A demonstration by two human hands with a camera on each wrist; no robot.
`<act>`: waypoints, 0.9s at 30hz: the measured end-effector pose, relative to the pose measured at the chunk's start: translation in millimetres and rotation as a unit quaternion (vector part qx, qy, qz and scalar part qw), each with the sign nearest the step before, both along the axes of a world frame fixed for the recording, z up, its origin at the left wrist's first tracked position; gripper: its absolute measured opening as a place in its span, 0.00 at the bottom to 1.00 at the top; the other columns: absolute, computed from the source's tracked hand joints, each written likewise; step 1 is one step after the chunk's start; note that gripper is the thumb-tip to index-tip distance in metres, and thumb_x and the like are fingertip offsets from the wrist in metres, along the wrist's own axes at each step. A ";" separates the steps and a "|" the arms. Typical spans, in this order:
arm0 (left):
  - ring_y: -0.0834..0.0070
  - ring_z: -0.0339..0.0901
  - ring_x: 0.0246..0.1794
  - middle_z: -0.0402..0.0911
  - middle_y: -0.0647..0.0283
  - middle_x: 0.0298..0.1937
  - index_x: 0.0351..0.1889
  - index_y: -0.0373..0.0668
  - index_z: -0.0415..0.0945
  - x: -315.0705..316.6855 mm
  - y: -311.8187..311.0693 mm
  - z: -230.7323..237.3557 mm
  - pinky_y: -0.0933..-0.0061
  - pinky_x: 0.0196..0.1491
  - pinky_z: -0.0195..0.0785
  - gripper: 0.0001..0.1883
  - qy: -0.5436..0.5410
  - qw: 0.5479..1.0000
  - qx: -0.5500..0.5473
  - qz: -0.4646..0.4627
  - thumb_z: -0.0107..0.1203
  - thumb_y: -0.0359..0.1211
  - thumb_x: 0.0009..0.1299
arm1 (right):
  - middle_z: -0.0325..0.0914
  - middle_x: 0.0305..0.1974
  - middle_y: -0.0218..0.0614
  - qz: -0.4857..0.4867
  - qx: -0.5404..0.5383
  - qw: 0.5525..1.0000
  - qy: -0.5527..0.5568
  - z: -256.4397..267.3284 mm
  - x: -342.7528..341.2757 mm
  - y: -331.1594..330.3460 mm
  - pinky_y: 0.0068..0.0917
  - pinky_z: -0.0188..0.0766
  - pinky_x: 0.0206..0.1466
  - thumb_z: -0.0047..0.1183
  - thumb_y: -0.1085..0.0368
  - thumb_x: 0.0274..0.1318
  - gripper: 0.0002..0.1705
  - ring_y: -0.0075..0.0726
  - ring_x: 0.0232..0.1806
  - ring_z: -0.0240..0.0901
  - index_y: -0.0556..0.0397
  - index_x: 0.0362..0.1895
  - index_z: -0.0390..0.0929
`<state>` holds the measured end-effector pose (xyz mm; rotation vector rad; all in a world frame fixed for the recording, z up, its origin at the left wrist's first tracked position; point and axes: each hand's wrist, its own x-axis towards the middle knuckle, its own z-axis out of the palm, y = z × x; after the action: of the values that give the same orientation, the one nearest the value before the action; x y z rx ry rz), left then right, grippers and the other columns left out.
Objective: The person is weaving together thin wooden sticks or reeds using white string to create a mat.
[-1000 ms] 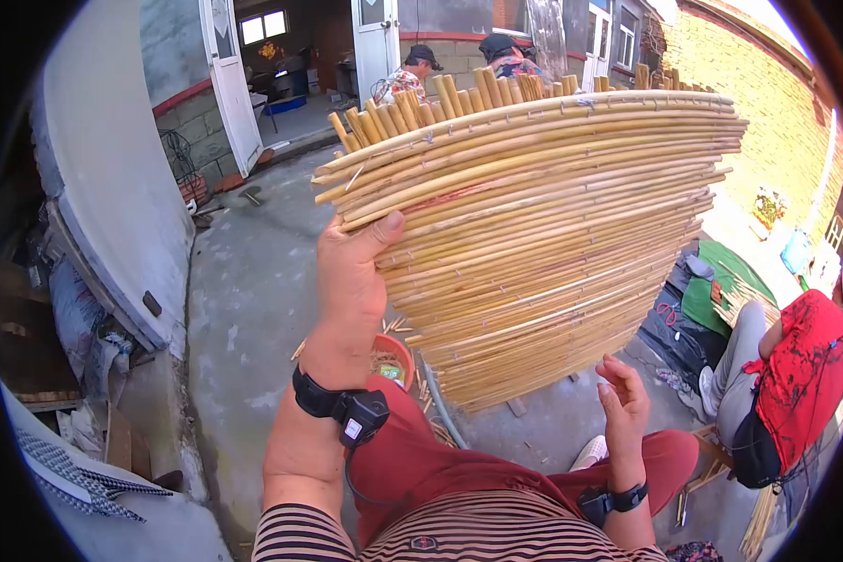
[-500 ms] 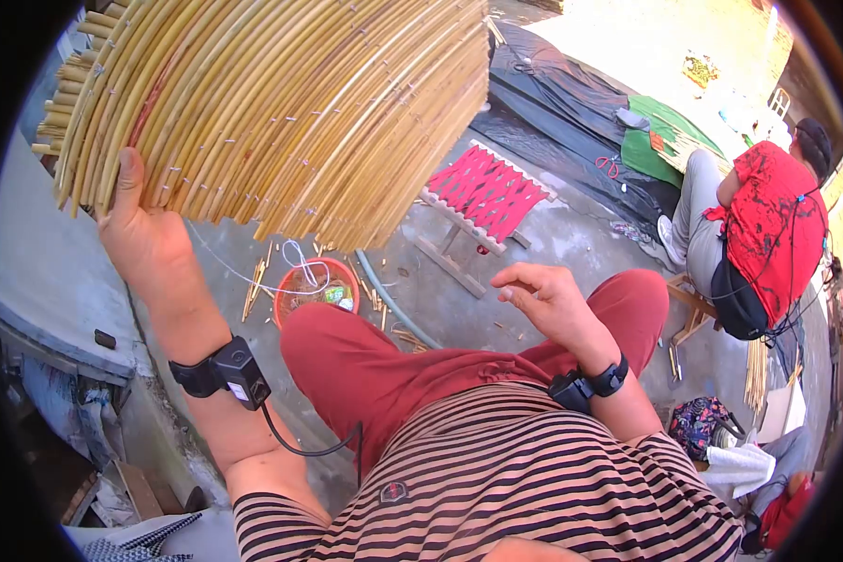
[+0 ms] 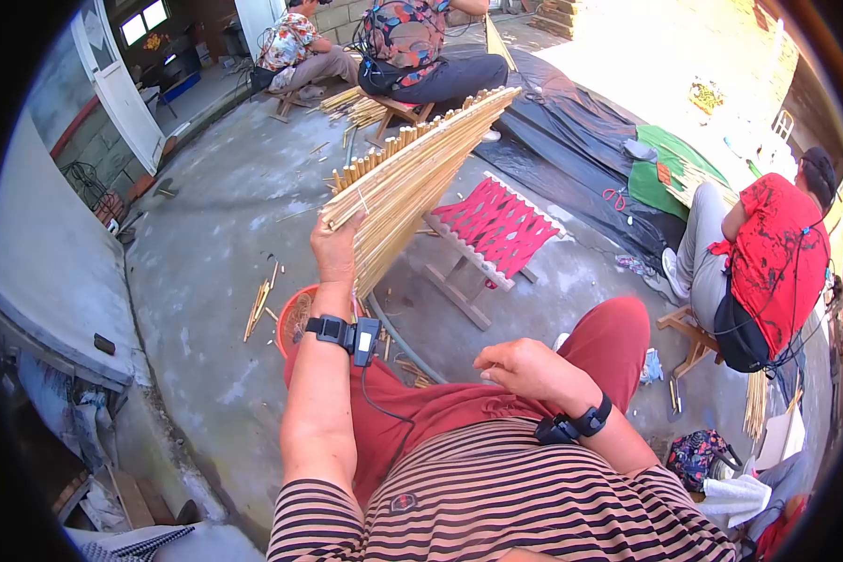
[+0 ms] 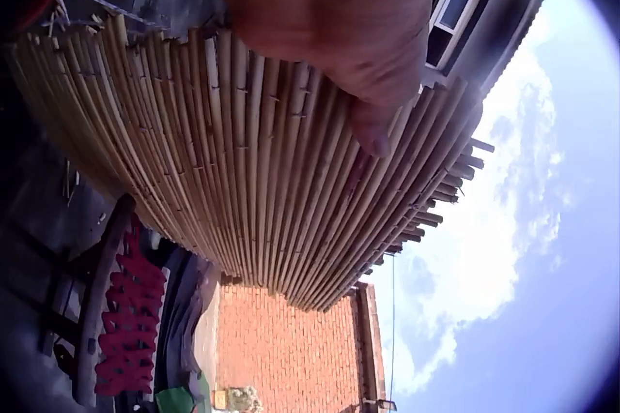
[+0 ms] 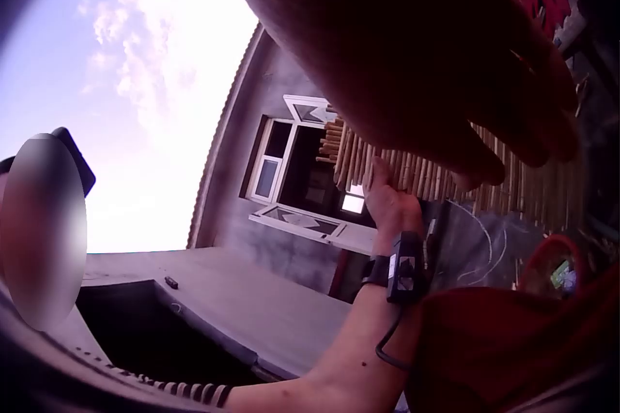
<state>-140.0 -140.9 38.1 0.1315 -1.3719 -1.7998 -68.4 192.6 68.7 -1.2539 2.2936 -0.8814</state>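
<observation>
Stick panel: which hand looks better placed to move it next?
Probably the left hand, which grips the stick panel by its edge; the right hand is empty and apart from it.

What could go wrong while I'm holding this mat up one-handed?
The mat could tip or twist: only your left hand grips it, at one edge, while your right hand holds nothing.
Lowered carelessly, it might knock the stool.
Loose sticks on the floor might roll underfoot if you step there.
</observation>
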 end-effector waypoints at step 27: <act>0.64 0.81 0.44 0.82 0.52 0.42 0.48 0.35 0.75 -62.6 96.6 61.2 0.69 0.48 0.71 0.17 -0.144 0.861 -0.472 0.120 0.56 0.24 0.60 | 0.71 0.21 0.24 -0.095 -0.353 0.890 -0.273 6.9 -231.6 -117.9 0.17 0.59 0.25 0.49 0.63 0.57 0.09 0.16 0.21 0.62 0.54 0.29 0.78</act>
<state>-202.6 -44.2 99.3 0.0380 -2.1950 -0.7650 -300.1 74.7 75.6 -0.8399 1.6909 -1.9705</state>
